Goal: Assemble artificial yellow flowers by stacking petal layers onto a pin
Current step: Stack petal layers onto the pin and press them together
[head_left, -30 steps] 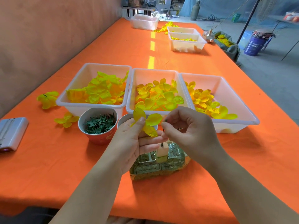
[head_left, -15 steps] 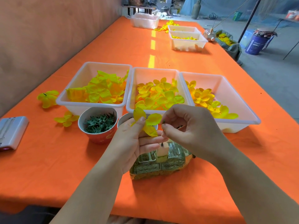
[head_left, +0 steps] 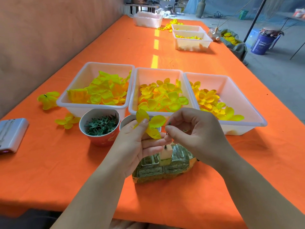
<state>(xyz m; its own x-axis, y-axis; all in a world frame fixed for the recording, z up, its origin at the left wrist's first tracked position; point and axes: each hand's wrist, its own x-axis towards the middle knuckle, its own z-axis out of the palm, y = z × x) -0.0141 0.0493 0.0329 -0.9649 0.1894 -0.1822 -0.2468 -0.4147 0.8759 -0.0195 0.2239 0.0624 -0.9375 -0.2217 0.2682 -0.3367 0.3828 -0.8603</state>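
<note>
Here the left hand (head_left: 137, 146) grips a petal layer (head_left: 149, 125), thumb on top and fingers curled beneath, just left of the pin (head_left: 167, 135). The right hand (head_left: 198, 134) pinches that pin near its top between thumb and forefinger. The pin's foot seems to sit in a small block (head_left: 166, 153) on a bottle (head_left: 175, 167) lying on the table (head_left: 49, 162), nearer than the trays. The layer is not yet on the pin, so the threading lies ahead. The likeliest slip is a miss: the layer's centre hole cannot be seen under the thumb, so the tip may pierce the fabric off centre or crease a petal. The pin is thin, and a sideways push from the layer could bend it or lever it out of the block. The pinching fingers cover the top, so they must let go for the layer to pass, and the pin may then lean. The bottle looks rounded and could roll under a push. A dragged wrist could also tip the cup (head_left: 99, 124) of green pieces just left of the left hand.
</note>
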